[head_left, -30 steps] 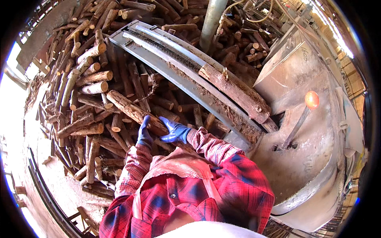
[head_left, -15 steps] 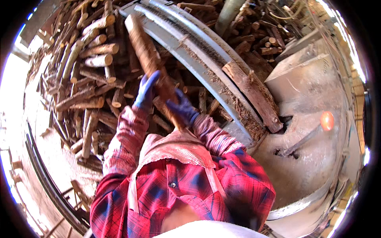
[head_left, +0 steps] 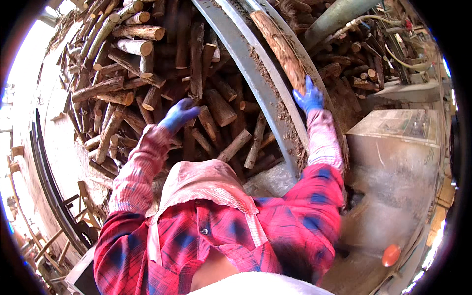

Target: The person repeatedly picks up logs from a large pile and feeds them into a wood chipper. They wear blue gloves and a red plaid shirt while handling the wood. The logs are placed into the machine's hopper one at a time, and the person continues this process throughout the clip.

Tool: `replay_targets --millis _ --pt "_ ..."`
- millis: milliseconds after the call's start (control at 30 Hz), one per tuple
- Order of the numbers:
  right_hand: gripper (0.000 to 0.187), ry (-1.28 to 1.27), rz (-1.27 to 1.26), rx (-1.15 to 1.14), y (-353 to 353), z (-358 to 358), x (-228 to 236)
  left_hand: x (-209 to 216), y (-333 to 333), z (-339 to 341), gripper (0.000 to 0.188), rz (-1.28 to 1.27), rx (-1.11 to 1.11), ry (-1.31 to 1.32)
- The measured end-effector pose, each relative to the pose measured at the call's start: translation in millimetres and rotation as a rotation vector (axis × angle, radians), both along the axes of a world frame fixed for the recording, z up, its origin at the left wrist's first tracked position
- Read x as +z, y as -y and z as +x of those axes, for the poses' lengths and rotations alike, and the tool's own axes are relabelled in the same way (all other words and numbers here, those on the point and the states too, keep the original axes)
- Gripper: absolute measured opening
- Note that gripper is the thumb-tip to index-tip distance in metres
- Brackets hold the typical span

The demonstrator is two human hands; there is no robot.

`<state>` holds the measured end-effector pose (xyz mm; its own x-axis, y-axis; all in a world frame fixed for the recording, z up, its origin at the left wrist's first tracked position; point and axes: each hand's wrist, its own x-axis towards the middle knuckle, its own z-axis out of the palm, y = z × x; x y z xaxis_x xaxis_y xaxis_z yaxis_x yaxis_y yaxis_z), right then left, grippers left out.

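A long bark-covered log (head_left: 279, 46) lies lengthwise in the metal trough (head_left: 236, 46), which slants from the top of the view down toward my right side. My blue-gloved right hand (head_left: 309, 97) is at the log's near end, thumb and fingers spread against it rather than wrapped round it. Over the wood pile (head_left: 142, 32), my left hand (head_left: 181, 114), also gloved in blue, reaches out with its fingers loosely extended. It holds nothing. Below it are short cut logs (head_left: 209, 122), some lying across one another.
To my right stands a dusty metal machine housing (head_left: 393, 132), with an orange-red knob (head_left: 391, 255) lower down. A thick pipe (head_left: 339, 22) slants past the trough's far side, near more stacked logs (head_left: 364, 73). Dark rails (head_left: 49, 182) run along the left.
The log that both hands carried now lies in the trough. My left hand has come off it, and my right hand has moved right to its near end. The view has shifted.
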<state>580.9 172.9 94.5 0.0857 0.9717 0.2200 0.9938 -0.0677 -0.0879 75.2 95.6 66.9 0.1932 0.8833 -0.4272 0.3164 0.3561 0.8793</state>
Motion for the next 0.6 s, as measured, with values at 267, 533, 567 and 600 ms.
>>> replay_targets --millis 267,533,567,600 --pt "0.087 0.040 0.097 0.026 41 8 -26 -98 139 -173 0.056 -0.365 0.336 -0.468" --pt "0.070 -0.078 0.194 0.691 -112 -221 -19 -169 31 -215 0.008 0.377 -0.200 -0.534" --pt "0.070 0.007 0.164 0.707 -130 -232 -25 -178 2 -222 0.003 0.664 -0.264 -0.524" --pt "0.070 0.040 0.159 0.672 -137 -227 -39 -164 -42 -200 0.009 0.118 0.162 -0.062"
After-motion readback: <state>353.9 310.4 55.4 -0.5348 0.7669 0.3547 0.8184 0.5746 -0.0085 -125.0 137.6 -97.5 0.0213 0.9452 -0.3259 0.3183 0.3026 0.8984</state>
